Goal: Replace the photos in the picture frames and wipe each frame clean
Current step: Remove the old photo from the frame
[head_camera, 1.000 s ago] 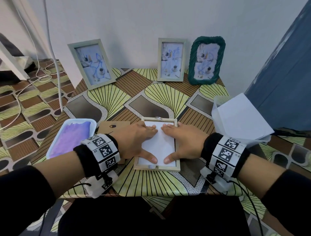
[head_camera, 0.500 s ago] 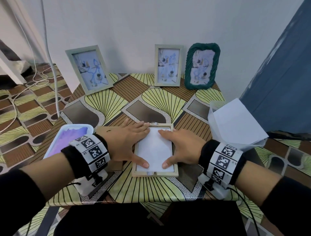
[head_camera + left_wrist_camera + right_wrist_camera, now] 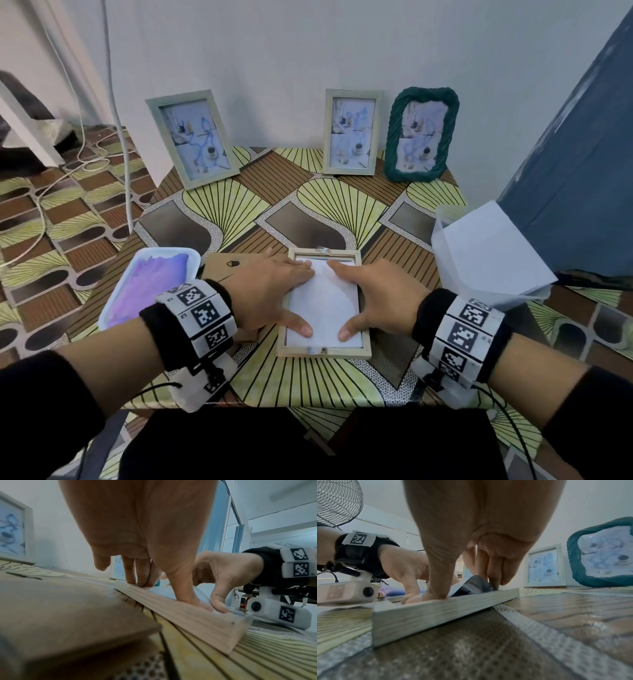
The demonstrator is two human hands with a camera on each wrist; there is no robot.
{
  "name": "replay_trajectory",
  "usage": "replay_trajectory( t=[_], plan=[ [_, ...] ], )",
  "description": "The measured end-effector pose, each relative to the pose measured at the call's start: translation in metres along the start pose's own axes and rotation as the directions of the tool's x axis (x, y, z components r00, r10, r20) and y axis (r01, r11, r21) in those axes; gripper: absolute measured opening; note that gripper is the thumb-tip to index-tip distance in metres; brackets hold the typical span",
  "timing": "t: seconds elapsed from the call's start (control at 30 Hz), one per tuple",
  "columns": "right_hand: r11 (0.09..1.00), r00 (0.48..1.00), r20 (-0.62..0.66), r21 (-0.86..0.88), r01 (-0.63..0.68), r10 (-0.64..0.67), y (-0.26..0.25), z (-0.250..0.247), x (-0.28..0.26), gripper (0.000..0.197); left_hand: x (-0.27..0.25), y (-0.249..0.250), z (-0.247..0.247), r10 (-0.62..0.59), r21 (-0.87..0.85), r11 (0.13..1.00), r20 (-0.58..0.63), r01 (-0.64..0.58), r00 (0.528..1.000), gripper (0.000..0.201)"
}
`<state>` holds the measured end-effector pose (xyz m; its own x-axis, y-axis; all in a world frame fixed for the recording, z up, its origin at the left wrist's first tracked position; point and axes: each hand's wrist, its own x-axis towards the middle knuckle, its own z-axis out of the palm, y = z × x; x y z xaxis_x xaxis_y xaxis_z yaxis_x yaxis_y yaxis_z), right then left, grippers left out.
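A pale wooden picture frame (image 3: 323,353) lies face down near the table's front edge. A white photo sheet (image 3: 323,305) sits in its back opening. My left hand (image 3: 274,294) and right hand (image 3: 373,298) press on the sheet from either side, fingertips at its far edge and thumbs near its near edge. In the right wrist view the photo (image 3: 471,584) bows up at the far end under my right hand (image 3: 479,520). In the left wrist view my left hand (image 3: 145,534) has its fingers down on the frame (image 3: 180,612).
Three framed pictures stand at the back: a pale one (image 3: 193,137), another pale one (image 3: 352,132) and a green woven one (image 3: 421,133). A tray with a purple cloth (image 3: 150,284) and a brown backing board (image 3: 226,267) lie left. A clear sleeve of white sheets (image 3: 486,253) stands right.
Both hands stayed on the photo in the frame. Their fingertips drew slightly apart at the far edge, and a dark strip now shows there. The head view tilted up.
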<state>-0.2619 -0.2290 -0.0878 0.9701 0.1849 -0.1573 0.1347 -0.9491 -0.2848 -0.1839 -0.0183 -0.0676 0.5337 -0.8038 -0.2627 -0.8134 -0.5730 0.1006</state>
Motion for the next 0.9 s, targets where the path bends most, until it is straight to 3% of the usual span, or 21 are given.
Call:
replay_trajectory(
  t=[0.13, 0.33, 0.63, 0.77, 0.9],
  plan=[
    [0.999, 1.000, 0.005, -0.028, 0.021, -0.021, 0.001, -0.002, 0.000, 0.120, -0.004, 0.005, -0.003, -0.032, 0.000, 0.999, -0.046, 0.032, 0.998, 0.089],
    [0.996, 0.981, 0.193, -0.085, 0.003, 0.013, -0.001, -0.010, 0.006, 0.131, -0.002, 0.004, 0.000, -0.057, -0.004, 0.998, -0.030, 0.056, 0.998, 0.090],
    [0.999, 0.997, 0.075, -0.038, -0.007, 0.010, -0.003, -0.003, 0.000, 0.119, -0.004, -0.003, 0.007, -0.025, -0.024, 0.999, -0.094, 0.023, 0.995, 0.091],
    [0.999, 1.000, 0.001, -0.025, 0.020, -0.020, -0.002, -0.001, -0.002, 0.120, -0.004, -0.011, 0.014, -0.008, -0.033, 0.999, -0.032, 0.007, 0.999, 0.117],
    [0.999, 0.998, -0.043, -0.006, 0.044, -0.044, -0.003, -0.001, -0.006, 0.117, -0.002, -0.013, 0.017, -0.023, -0.070, 0.997, 0.026, 0.025, 0.999, 0.117]
  ],
)
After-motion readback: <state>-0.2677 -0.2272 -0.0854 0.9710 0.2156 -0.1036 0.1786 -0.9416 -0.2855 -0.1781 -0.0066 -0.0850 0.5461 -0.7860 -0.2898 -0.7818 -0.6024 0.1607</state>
